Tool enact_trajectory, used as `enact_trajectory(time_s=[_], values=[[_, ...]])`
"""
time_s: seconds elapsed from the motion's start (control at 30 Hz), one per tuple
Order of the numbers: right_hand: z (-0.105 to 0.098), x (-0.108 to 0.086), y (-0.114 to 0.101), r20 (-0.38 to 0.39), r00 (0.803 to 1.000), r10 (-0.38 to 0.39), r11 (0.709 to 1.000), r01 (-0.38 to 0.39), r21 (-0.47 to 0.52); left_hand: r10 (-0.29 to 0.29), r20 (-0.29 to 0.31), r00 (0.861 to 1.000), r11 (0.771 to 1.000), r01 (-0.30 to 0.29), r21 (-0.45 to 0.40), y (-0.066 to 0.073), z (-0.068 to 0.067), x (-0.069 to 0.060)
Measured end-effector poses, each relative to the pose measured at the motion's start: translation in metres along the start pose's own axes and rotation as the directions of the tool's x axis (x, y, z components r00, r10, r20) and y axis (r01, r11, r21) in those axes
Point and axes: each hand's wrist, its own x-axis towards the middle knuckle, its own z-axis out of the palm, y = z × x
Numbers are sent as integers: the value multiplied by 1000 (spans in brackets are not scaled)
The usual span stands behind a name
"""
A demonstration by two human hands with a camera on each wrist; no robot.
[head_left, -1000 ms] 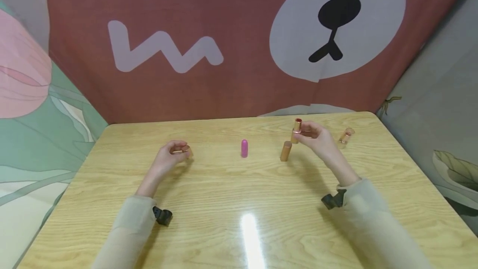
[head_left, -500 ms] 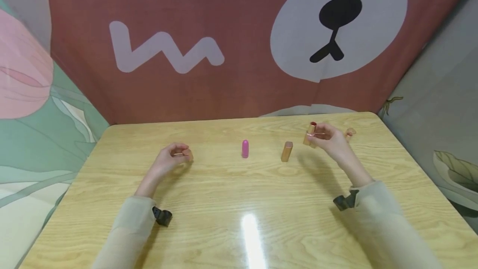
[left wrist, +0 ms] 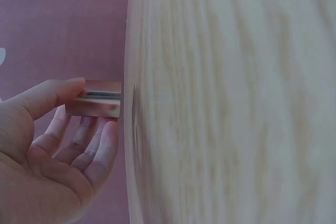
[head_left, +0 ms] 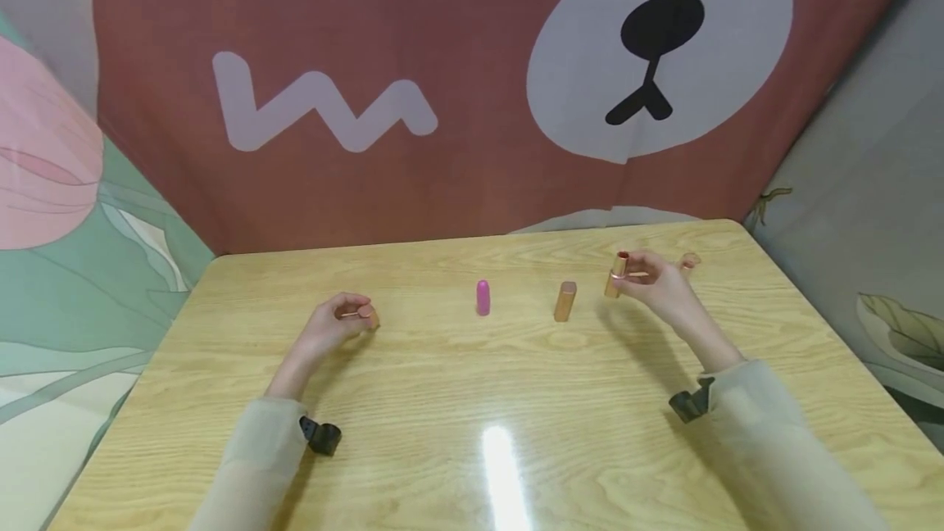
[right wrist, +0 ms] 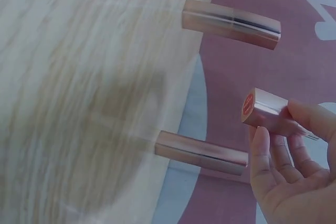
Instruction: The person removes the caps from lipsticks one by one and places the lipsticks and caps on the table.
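While the right hand (head_left: 661, 289) holds lipstick (head_left: 614, 281), a gold tube (head_left: 565, 302) stands nearby

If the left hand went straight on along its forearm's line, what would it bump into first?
Probably the red backdrop behind the table. Beyond the gold piece the left hand holds, the way looks free; the pink piece stands farther right. The backdrop's distance is unclear.

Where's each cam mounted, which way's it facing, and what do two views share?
Head: on the head, forward and down at the wooden table; left hand, right hand, both sleeves show.
Left wrist: on that wrist, facing the small gold tube; left hand only.
Right wrist: on that wrist, facing the held lipstick; right hand only.
Shared: head and right wrist show the held lipstick.
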Motion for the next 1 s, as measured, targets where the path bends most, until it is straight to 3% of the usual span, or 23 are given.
enact_trajectory(time_s=[0.37,0.53,0.8,1.0], values=[[7,2,14,90,994,69,995,-62,-78,1,17,1000,1000,-1,14,-1,0,4],[8,3,18,108,991,74,990,-60,-127,-18,30,999,1000,18,9,-2,1,3],[9,5,19,184,981,68,991,-44,-128,-16,27,1000,1000,16,-13,-5,0,2],[11,8,22,188,979,80,989,-54,-140,-22,22,1000,1000,22,-4,-7,-1,3]])
